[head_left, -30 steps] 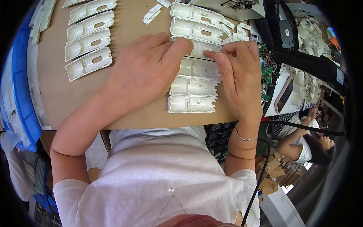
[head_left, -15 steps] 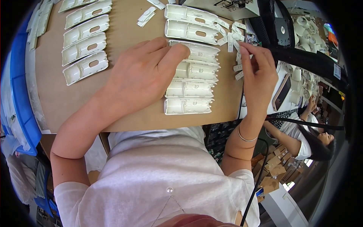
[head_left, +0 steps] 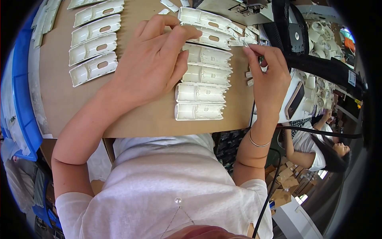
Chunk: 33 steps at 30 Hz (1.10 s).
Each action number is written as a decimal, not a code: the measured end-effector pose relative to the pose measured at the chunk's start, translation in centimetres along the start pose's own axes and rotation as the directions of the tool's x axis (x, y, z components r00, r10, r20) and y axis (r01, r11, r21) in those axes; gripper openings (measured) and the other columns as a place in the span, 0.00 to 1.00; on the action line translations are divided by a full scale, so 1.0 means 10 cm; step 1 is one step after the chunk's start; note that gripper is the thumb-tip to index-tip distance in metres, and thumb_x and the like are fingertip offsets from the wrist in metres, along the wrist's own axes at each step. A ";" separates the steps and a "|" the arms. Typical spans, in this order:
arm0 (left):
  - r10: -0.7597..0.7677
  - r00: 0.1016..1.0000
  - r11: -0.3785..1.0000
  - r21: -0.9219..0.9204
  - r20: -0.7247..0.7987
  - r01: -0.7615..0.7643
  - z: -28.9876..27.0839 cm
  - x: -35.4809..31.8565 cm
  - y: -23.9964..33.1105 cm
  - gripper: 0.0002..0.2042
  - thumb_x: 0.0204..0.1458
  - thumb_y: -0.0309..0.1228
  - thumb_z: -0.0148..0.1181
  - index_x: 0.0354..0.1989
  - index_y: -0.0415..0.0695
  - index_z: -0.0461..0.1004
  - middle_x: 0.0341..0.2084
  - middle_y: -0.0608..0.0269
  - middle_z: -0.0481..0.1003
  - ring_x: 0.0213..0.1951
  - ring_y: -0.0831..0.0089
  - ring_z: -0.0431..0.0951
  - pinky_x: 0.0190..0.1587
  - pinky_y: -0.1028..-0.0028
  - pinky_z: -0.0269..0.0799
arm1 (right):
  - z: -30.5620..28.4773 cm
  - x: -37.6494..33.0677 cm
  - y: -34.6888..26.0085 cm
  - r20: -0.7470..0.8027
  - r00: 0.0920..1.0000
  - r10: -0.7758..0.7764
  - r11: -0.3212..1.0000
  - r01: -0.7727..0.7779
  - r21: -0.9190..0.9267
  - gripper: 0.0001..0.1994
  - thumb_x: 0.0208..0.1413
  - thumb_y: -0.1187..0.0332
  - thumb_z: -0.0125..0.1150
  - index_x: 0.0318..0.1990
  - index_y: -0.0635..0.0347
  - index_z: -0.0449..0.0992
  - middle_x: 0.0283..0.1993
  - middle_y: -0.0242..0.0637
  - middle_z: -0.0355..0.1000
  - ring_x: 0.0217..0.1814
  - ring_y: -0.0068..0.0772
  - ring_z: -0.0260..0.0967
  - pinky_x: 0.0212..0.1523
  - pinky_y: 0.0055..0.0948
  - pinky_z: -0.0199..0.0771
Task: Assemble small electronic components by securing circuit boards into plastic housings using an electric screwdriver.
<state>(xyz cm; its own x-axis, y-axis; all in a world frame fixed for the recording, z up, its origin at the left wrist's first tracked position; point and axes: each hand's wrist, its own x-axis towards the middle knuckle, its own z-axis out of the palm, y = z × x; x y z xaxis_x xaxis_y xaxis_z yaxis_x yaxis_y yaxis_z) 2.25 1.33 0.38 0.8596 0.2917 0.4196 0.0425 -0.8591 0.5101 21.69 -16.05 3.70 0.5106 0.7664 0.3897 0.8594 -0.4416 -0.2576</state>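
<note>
A column of white plastic shells (head_left: 201, 94) lies on the brown board, hollow sides up. My left hand (head_left: 153, 61) hovers over the upper part of this column, its index finger reaching across the second shell from the far end (head_left: 215, 38) and its thumb held apart. Whether that fingertip touches the shell, I cannot tell. To the right, my right hand (head_left: 272, 71) pinches a thin, small white plastic piece (head_left: 245, 43) between thumb and index finger. Beside those fingertips lies a loose heap of similar small white pieces (head_left: 250, 35).
Another column of white shells (head_left: 93, 47) lies at the left, near a blue bin (head_left: 24, 87). Brown board (head_left: 151, 123) covers the table. At the far right are a metal device (head_left: 234, 8), black straps (head_left: 318, 63), a phone (head_left: 295, 101) and a seated co-worker (head_left: 318, 151).
My left hand has moved away from me, from the third shell to the second, and its thumb has spread. My right hand has shifted slightly left beside the small pieces.
</note>
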 end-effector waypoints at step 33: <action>-0.051 0.999 0.993 -0.111 0.002 0.051 0.09 -0.04 -0.04 0.19 0.55 0.20 0.59 0.57 0.41 0.75 0.43 0.60 0.75 0.38 0.66 0.72 0.43 0.70 0.71 | 0.00 0.21 0.00 0.047 0.969 -0.243 0.968 0.240 0.073 0.06 0.62 0.68 0.67 0.42 0.58 0.86 0.42 0.30 0.73 0.41 0.33 0.64 0.39 0.29 0.69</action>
<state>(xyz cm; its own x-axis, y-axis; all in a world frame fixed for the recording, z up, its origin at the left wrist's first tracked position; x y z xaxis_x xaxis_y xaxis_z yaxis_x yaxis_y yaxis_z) 2.35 1.18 -0.61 0.8571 0.3342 0.3919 0.0291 -0.7911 0.6109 22.77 -14.39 4.49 0.2844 0.8718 0.3989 0.9526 -0.2099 -0.2203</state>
